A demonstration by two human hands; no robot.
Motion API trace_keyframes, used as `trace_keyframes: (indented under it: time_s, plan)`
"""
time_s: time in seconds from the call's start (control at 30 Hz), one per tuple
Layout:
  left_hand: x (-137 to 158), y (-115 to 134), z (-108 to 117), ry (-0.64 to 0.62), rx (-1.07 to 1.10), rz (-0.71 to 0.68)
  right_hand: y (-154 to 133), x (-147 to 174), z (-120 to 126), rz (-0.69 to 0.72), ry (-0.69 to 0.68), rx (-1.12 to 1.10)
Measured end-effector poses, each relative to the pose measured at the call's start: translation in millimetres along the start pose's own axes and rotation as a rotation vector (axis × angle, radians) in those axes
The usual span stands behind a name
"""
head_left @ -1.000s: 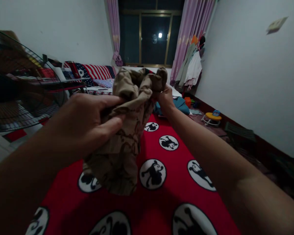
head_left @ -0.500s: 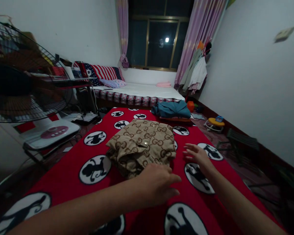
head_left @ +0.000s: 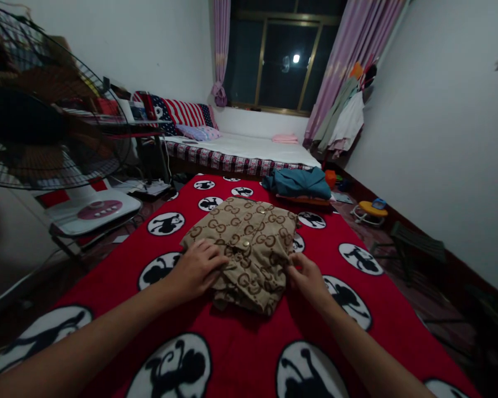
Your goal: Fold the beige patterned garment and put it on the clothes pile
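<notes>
A folded beige shirt point(head_left: 249, 237) with a brown letter pattern and round metal buttons lies on a red blanket point(head_left: 232, 354) with white circles and black monkey figures. At the shirt's near left side, my left hand point(head_left: 199, 268) rests with its fingers curled over the cloth. My right hand point(head_left: 309, 276) pinches the fabric at the right edge, thumb and forefinger close together. Crumpled layers bulge at the shirt's near end, between both hands. What lies under the left fingers is hidden.
Beyond the shirt, a teal folded garment point(head_left: 299, 183) sits on the blanket's far right. A fan point(head_left: 45, 127) stands at left above a white folding chair point(head_left: 95, 210). A yellow stool point(head_left: 372, 208) and a dark folding stool point(head_left: 417, 241) are on the right.
My left hand has moved left from in front of the shirt onto its left side. My right hand has come in from the right and taken the shirt's edge. The near end is pulled straighter.
</notes>
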State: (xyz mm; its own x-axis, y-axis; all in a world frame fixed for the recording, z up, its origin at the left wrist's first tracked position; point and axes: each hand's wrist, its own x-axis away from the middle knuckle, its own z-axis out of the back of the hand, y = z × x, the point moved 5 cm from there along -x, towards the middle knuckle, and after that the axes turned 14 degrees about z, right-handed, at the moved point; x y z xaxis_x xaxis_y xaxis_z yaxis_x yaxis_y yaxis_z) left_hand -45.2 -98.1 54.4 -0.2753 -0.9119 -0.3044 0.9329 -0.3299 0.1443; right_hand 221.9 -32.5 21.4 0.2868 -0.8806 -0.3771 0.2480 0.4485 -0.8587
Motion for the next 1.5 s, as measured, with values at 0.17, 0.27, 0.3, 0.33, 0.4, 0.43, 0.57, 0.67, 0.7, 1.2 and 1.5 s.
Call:
trace_keyframes:
  time_s: [0.17,0.27,0.3,0.33,0.4,0.43,0.57,0.67,0.7,1.2,1.5]
  plan:
    - [-1,-10,28,0.141,0.152,0.075,-27,-11,8,-0.043,0.292,-0.464]
    - [8,-9,27,0.106,0.2,0.069,-18,0,-7,-0.072,0.195,-0.402]
    - [13,-6,22,0.045,0.174,0.042,-12,5,-12,-0.09,0.088,-0.286]
    - [18,-4,18,-0.02,0.143,0.015,-7,9,-14,-0.096,-0.028,-0.126]
    - [24,0,14,-0.123,0.121,-0.009,-8,11,-6,-0.055,-0.19,0.262]
    - [23,1,17,-0.146,0.14,0.0,-17,7,1,0.006,-0.202,0.448]
    - [1,-2,45,-0.005,0.273,0.078,-82,-13,6,0.431,-0.044,0.799]
    - [-20,-14,43,0.16,0.219,0.198,-93,-10,-34,0.588,-0.127,0.854]
    - [-25,-19,33,0.148,0.169,0.239,-84,-6,-50,0.574,-0.215,0.878]
    - [-131,-23,12,0.006,0.093,0.329,-106,-143,-60,0.655,-0.189,0.868]
    - [-158,-55,-87,-0.28,0.132,0.358,58,-171,-59,0.179,-0.294,0.975]
